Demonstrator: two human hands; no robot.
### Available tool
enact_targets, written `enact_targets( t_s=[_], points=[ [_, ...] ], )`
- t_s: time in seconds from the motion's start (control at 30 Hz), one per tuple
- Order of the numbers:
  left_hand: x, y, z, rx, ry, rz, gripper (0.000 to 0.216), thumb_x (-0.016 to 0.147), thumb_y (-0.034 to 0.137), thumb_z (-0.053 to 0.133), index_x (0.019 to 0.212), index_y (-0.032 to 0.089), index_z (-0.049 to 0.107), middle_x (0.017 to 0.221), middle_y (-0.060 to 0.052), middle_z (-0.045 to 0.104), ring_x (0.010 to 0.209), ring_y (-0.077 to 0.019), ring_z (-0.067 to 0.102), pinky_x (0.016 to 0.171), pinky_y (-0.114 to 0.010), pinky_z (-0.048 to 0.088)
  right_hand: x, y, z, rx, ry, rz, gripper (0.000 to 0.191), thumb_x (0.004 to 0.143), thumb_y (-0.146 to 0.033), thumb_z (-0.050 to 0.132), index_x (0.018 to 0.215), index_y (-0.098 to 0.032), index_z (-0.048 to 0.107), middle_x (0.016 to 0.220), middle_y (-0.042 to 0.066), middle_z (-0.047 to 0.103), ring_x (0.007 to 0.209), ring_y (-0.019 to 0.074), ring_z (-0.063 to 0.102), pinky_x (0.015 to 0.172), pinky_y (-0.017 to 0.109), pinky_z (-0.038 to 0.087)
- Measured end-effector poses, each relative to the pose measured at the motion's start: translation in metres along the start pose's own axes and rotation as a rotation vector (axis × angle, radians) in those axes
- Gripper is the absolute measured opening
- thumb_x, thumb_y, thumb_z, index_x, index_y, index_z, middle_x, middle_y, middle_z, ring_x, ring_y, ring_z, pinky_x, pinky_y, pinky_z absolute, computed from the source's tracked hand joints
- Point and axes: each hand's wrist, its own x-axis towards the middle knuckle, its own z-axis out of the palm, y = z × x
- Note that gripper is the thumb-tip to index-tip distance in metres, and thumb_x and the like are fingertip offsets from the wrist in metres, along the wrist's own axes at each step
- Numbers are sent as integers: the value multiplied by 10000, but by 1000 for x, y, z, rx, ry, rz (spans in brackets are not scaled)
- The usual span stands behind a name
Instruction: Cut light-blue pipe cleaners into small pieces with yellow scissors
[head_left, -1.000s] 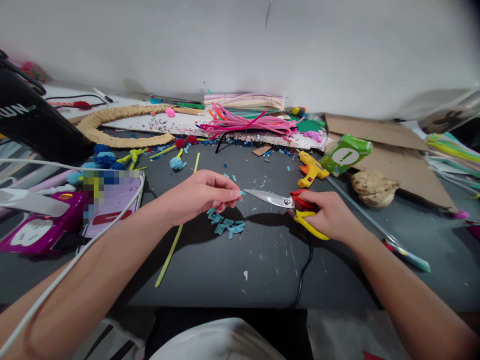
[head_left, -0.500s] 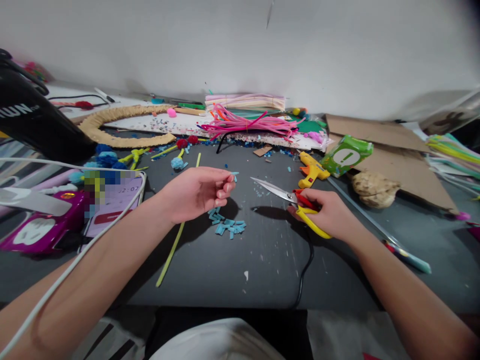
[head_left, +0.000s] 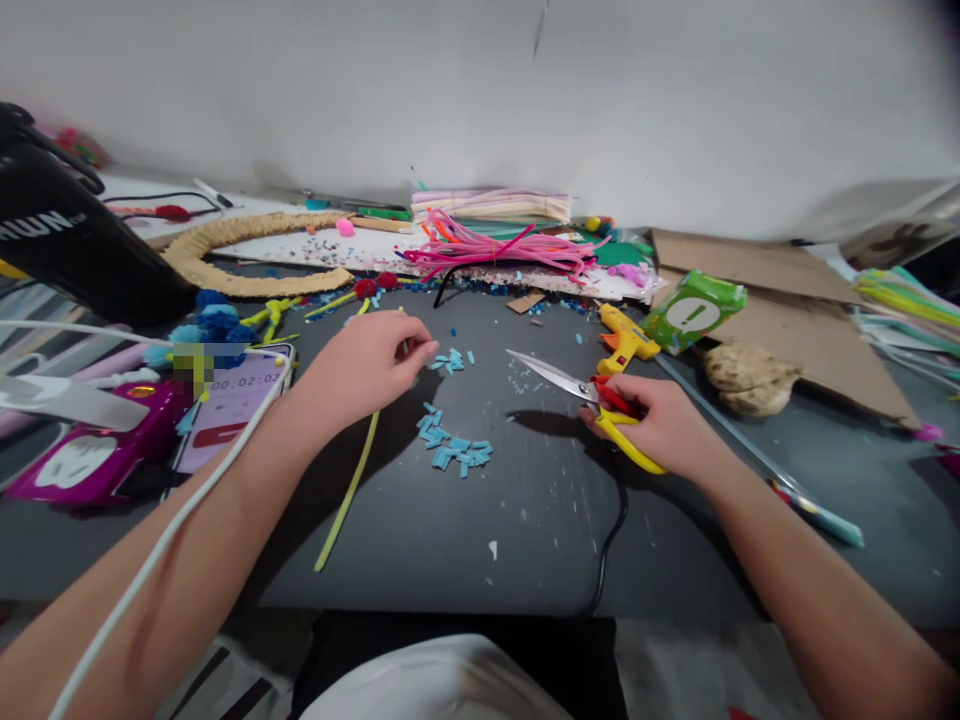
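1. On the grey tabletop, gathered in two loose groups: small, flat, light-blue snippets, with an upper cluster towards the wall and a larger lower pile nearer the front edge.
2. At the upper cluster, with the left hand: thumb and forefinger drawn together just beside the pieces; impossible to say whether pinching one.
3. In the right hand, fingers wrapped around the handles: long scissors with silver metal blades and red-and-yellow grips, pointing towards the snippets but apart from them.
4. Likely very light, soft and easily scattered by a sleeve: the snippets. Best pinched singly, by the edges, between thumb and fingertip.
5. Probably stiff, smooth and heavier towards the metal: the scissors. Best held by the coloured loops, well away from the sharp-looking tips.
6. Readable on the tall black cylindrical bottle: white capitals ending in "WN", partly cut off at the edge; smaller mark alongside, too small to read.
7. Showing on the lilac-screened phone: "00:02:03".
8. Printed on the glossy green box: white disc with an exclamation mark. Not legible on the yellow plastic glue gun: any lettering.
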Motion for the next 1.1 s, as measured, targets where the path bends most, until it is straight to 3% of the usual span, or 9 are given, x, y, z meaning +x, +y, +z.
enact_targets(
  t_s=[0.13,0.27,0.37,0.47,0.67,0.9,1.1],
  points=[
    [-1,4,-14,-60,-28,-120,384,926,420,450,663,170,574,597,7,526,579,-132,465,560,-267,298,1,3,1,-7,-1,-8,266,735,-318,656,657,-206,427,630,-49,412,612,116,340,552,245,296],
    [-5,7,-15,-282,-289,82,169,866,310,538,928,192,641,882,-7,650,766,-146,566,665,-237,414,2,6,3,-10,-3,-14,257,729,-308,655,656,-204,432,628,-48,428,611,116,352,555,242,304],
    [-10,6,-10,-249,-472,212,241,822,207,552,1045,221,642,1052,-16,640,909,-162,587,778,-241,445,2,7,3,-21,0,-10,247,734,-298,648,656,-202,434,629,-47,437,608,114,358,555,238,306],
    [-12,3,-5,-187,-540,249,267,811,159,536,1042,233,648,1097,-18,620,964,-169,589,845,-254,439,2,6,3,-41,-16,-11,229,745,-299,640,664,-199,451,628,-47,445,607,112,362,556,234,307],
    [-11,-1,-2,-150,-533,274,241,846,179,523,1040,252,646,1092,-23,610,1008,-186,579,873,-274,426,2,6,3,-78,-45,-19,139,745,-247,619,698,-195,498,638,-51,464,611,109,373,565,231,311],
    [-10,-3,6,-134,-493,295,142,848,145,496,893,205,617,984,-38,613,938,-188,567,820,-284,423,2,7,3,-80,-51,-22,104,734,-214,615,708,-194,516,639,-53,479,610,107,382,569,229,313],
    [-9,7,-1,-274,-401,147,129,909,252,479,925,189,591,892,-20,643,772,-149,575,686,-254,433,1,4,2,-65,-58,-31,110,743,-231,625,714,-191,527,649,-46,500,612,109,385,573,233,313]
  ],
)
